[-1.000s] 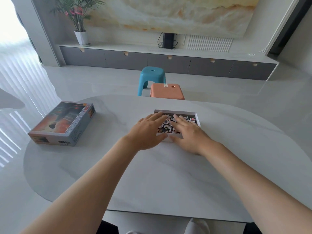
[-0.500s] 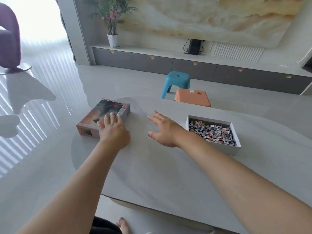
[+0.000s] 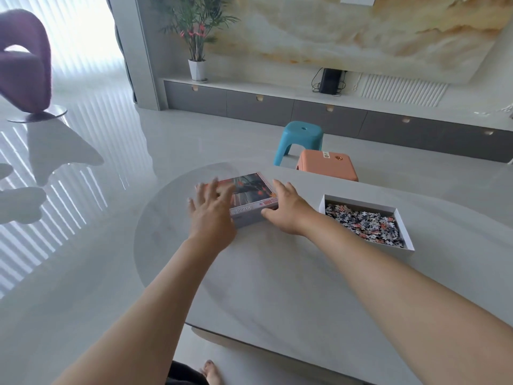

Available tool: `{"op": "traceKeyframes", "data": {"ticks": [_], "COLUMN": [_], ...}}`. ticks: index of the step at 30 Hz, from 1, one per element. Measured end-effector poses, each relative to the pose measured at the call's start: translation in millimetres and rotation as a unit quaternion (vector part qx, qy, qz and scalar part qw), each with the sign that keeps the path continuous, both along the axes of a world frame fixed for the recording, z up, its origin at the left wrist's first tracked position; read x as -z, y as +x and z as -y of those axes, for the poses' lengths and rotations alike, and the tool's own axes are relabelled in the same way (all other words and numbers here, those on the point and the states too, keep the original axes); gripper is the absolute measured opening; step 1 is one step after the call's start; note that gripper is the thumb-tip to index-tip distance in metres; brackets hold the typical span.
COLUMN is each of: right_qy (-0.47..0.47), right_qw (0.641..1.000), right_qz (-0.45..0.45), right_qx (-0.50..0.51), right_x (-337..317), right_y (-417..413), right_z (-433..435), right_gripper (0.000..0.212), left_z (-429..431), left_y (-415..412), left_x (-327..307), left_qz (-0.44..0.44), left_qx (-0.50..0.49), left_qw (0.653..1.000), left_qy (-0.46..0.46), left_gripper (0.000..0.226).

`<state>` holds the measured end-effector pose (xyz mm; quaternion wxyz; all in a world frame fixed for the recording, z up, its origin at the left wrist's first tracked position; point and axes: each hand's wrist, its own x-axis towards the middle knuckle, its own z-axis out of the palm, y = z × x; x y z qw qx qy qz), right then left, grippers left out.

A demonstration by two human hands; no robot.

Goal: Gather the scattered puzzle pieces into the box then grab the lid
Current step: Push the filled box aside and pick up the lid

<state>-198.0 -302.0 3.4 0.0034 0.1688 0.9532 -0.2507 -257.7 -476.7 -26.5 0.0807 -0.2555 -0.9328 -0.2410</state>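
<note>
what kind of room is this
Probably a home living room: a long low cabinet along the wall, a potted plant on it, and a blue stool by the table.

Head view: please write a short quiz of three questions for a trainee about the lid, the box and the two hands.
1. True or false: the puzzle pieces lie inside the white box.
2. Choose one: seen from the person, the box stands on which side of the lid? A. left; B. right; C. on top of it.
3. Fill the gap: the left hand and the right hand are both at the ____.

Key: 1 true; 2 B; 3 lid.
</note>
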Motion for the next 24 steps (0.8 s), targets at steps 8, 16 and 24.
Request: {"op": "traceKeyframes", "data": {"ticks": [8,16,24], "right_qy": [-0.014,0.045,0.058], "right_qw": [0.995,0.961,0.954], "right_qz": [-0.101,-0.257,-0.241], "right_qx": [0.02,0.091,0.17], "right_x": [-7.8,-41.1,-13.5], "right_y": [18.5,97.2,171.7], "right_z": [-16.6,-89.8,-145.7], "right_gripper": [0.067,0.056,0.048], "left_z": [-28.6,-106.7,-162.2], "left_y": [9.1,53.2,97.2], "left_x": [-14.5,-35.8,-29.0], "left_qz": [0.062,0.01,-0.008], "left_qx": [0.01,0.12,0.26], "left_qw": [0.992,0.978,0.958], "left_qy": [0.108,0.171,0.122], "left_gripper": [0.069,0.056,0.049]}}
